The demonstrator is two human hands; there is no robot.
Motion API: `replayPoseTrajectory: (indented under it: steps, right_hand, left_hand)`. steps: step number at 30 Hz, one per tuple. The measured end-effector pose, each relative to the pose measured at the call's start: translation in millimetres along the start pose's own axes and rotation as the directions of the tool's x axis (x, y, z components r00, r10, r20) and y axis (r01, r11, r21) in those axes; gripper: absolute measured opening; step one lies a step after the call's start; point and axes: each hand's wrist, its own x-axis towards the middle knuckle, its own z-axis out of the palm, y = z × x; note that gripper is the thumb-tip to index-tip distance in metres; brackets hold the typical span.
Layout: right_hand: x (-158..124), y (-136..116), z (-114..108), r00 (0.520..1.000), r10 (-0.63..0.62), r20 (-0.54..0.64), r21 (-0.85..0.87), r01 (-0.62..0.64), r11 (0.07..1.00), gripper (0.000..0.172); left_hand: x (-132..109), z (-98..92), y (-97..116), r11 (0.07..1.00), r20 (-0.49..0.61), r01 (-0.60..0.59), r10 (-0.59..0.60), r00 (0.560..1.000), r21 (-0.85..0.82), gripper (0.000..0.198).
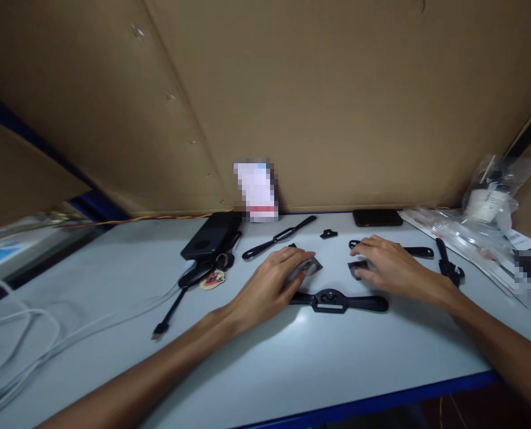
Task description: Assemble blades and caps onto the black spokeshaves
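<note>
My left hand point(280, 279) is closed around a small grey flat piece point(310, 266), partly covered by the fingers; it looks like a thin blade or packet. Across from it, my right hand point(388, 265) pinches a similar small dark piece point(357, 269) between thumb and fingers. Just below both hands lies a black spokeshave body point(366, 304), its left handle partly behind my left hand. A second black spokeshave body point(276, 237) rests slantwise beyond my left hand. Under my right hand is another black handled tool point(419, 252), mostly hidden. A small black clamp plate point(328, 233) sits between them.
A black power bank point(211, 235) with a short cable point(171, 313) and a round charm point(212, 279) is at left. A lit phone point(258, 190) leans on the cardboard wall. At right are a dark phone point(376, 218), a black tool point(448, 262) and plastic bags point(453, 232).
</note>
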Motion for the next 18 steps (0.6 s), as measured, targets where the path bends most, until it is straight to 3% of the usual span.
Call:
replayPoseTrajectory:
  steps: [3, 7, 13, 18]
  right_hand:
    - [-3, 2, 0, 0.996, -0.03, 0.079, 0.037, 0.027, 0.999, 0.033]
    - [-3, 1, 0, 0.994, 0.008, 0.106, 0.006, -0.009, 1.0, 0.026]
    - [0, 1, 3, 0.995, 0.043, 0.093, 0.022, -0.045, 0.999, 0.022]
    - [-1, 5, -3, 0.983, 0.133, 0.127, 0.015, -0.136, 0.991, 0.019]
  left_hand:
    - [-1, 3.7, -5, 0.999, 0.041, 0.005, -0.007, 0.999, 0.046, 0.031]
    - [-3, 6.9, -7, 0.999, 0.081, 0.005, -0.009, 0.997, 0.042, 0.035]
    - [-4, 4.3, 6, 0.997, -0.009, -0.074, 0.074, 0.997, 0.02, 0.031]
    - [-5, 2.5, 13, 0.994, -0.014, -0.108, 0.108, 0.994, 0.014, 0.028]
